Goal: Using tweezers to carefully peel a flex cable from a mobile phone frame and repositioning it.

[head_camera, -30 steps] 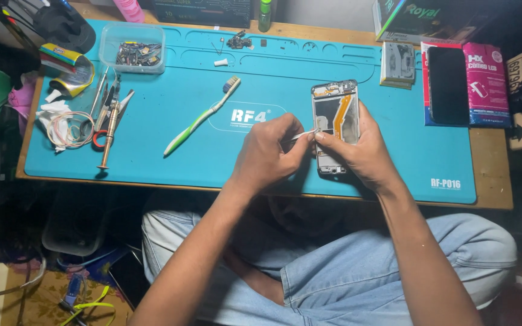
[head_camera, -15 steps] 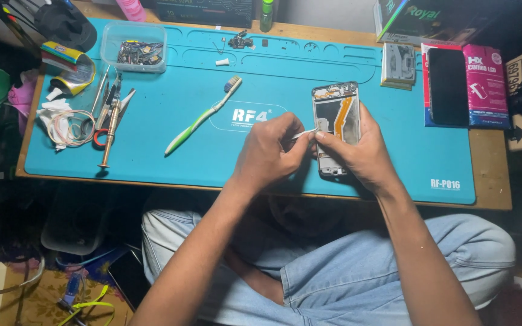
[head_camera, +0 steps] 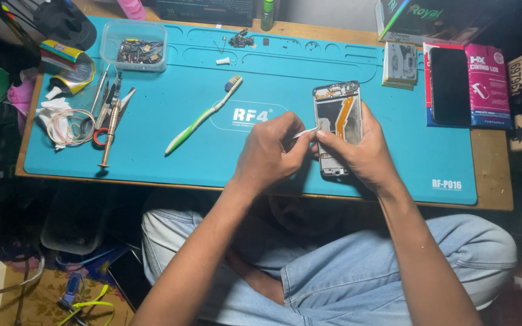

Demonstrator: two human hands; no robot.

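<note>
We look down on a blue mat (head_camera: 170,163) covering most of the wooden surface (head_camera: 493,175). The opened phone (head_camera: 337,128), back cover off, lies toward the right half of the mat near its front edge, inner frame and an orange ribbon strip showing. Our right hand (head_camera: 364,158) lies over its lower right side, fingers closed against the frame, steadying it flat. Our left hand (head_camera: 268,156) is closed in a pinch on a thin pale tool (head_camera: 304,133), which looks like tweezers, its tip meeting the phone's left edge about midway up. We judge the phone light, stiff along its frame, but fragile inside: the ribbon and small parts would tear or bend, so hold belongs on the outer side rails, not on the open middle. The tool is slim and likely slippery; the pinch sits close to its tip end. Middle of the mat: a green and white toothbrush (head_camera: 203,115), lying slantwise. Toward the left edge: a screwdriver (head_camera: 109,134) with other slim tools beside it, coiled wire (head_camera: 67,125) and crumpled tissue. Far left corner: a clear plastic box (head_camera: 134,53) of small parts. Off the right edge of the mat: a dark phone screen (head_camera: 449,86) on a flat package, a pink box (head_camera: 489,84) touching it. Below the surface's front edge, crossed legs in light jeans (head_camera: 357,271).
</note>
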